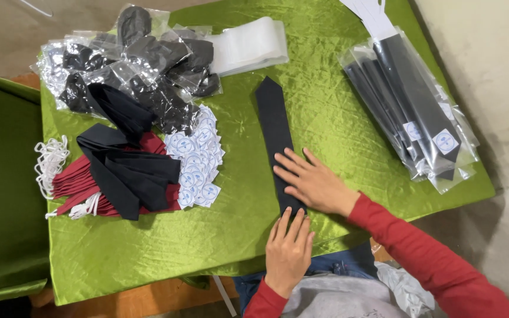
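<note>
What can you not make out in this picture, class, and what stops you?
Head view:
- Near end of the black tie: covered by the left hand and right hand.
- Bagged ties: tops cut off by the upper edge.
- Round stickers: print too small.
- Red cloth: partly under black ties.

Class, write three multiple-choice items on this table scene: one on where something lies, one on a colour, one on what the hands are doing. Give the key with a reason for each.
1. Where does the stack of bagged ties lie?
A. at the table's right edge
B. under the round stickers
C. on the floor

2. What colour is the tablecloth?
A. white
B. green
C. blue

3. How do the hands meet the loose black tie?
A. both lifted clear of it
B. one pinching it in the air
C. both pressed flat on it

Key: 1 A, the bags sit by the right edge; 2 B, the cloth is shiny green; 3 C, the left hand and right hand lie open on its near end.
</note>
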